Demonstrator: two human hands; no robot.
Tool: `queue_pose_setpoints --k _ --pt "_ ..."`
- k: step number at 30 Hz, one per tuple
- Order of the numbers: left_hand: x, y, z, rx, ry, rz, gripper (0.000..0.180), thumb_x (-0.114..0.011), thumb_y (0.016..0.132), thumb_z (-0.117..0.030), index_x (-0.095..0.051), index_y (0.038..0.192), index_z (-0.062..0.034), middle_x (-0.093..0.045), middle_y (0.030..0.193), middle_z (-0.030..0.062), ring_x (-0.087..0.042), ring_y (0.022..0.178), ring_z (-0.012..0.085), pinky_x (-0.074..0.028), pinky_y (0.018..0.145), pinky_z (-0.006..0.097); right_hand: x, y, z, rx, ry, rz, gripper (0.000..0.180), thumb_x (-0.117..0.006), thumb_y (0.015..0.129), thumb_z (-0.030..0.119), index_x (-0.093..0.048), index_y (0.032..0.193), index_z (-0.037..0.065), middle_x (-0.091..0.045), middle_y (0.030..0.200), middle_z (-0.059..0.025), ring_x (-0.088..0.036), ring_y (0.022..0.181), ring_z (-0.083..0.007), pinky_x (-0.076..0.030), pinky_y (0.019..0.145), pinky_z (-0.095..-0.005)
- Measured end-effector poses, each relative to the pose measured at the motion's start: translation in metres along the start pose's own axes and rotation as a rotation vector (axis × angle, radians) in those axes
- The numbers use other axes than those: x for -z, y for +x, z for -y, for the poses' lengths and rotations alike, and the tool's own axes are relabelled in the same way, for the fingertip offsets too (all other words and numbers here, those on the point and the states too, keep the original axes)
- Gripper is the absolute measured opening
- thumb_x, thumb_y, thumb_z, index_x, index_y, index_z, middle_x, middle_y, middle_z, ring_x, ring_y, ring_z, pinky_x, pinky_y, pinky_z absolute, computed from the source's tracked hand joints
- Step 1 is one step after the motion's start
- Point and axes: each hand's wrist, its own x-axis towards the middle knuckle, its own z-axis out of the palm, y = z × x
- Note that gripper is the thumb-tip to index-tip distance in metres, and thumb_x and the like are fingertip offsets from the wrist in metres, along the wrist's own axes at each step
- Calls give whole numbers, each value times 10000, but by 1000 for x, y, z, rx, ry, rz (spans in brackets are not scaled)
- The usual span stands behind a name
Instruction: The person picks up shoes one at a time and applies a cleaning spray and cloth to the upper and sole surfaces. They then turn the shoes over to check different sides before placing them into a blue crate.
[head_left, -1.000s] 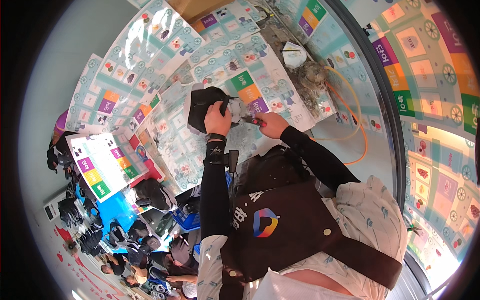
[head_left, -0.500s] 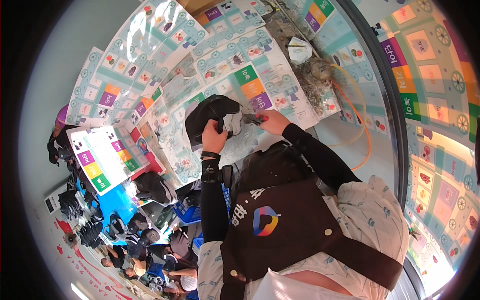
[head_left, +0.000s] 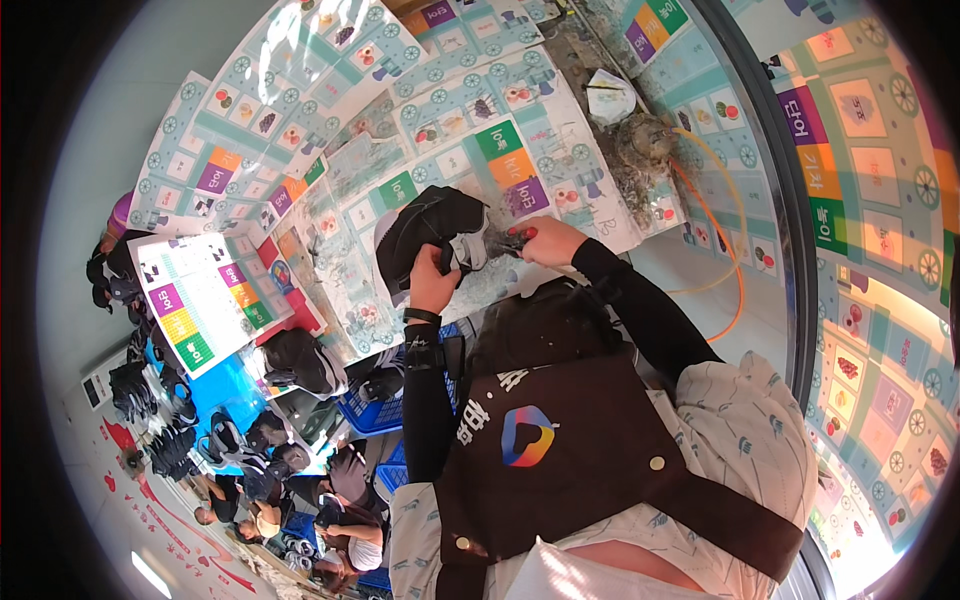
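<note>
Your black-and-white shoe point(head_left: 425, 228) is a little above the middle of your view, over the worktop point(head_left: 350, 315), which is covered with printed sheets point(head_left: 575, 165). Your left hand point(head_left: 432, 283), at the shoe's 6 o'clock, pinches its near edge between thumb and curled fingers. Your right hand point(head_left: 553, 243), at the shoe's 3 o'clock, is closed around a small dark tool point(head_left: 508, 244) with red on it — its tip points at the white part of the shoe, though you cannot tell whether the two touch. From the shoe, a white cup-shaped thing point(head_left: 610, 97) lies at 2 o'clock, just beside a grimy rounded lump point(head_left: 650, 140), and an orange hose point(head_left: 738, 290) curves down between 3 and 4. A blue basket point(head_left: 368, 421) stands between 6 and 7, with another dark shoe point(head_left: 298, 362) near it, between 7 and 8. Farther off, toward 7 o'clock, several people point(head_left: 350, 545) are in view.
</note>
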Motion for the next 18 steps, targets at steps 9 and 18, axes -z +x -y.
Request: queue_pose_setpoints --k 9,18 --pt "4 -2 -5 -39 7 -26 329 -789 771 -144 -551 956 -12 -614 795 68 -581 705 150 -477 645 311 1 5 -10 -92 10 222 226 -611 716 124 -651 892 -12 -629 638 -111 -594 517 -235 -461 527 -355" --pt "56 -10 2 79 -54 -368 222 -664 915 -197 -579 978 -2 -631 836 162 -608 741 272 -482 689 382 13 47 -88 -6 -652 -448 501 -656 812 122 -481 1265 -1 -596 1109 -199 -571 1069 -401 -487 893 -482"
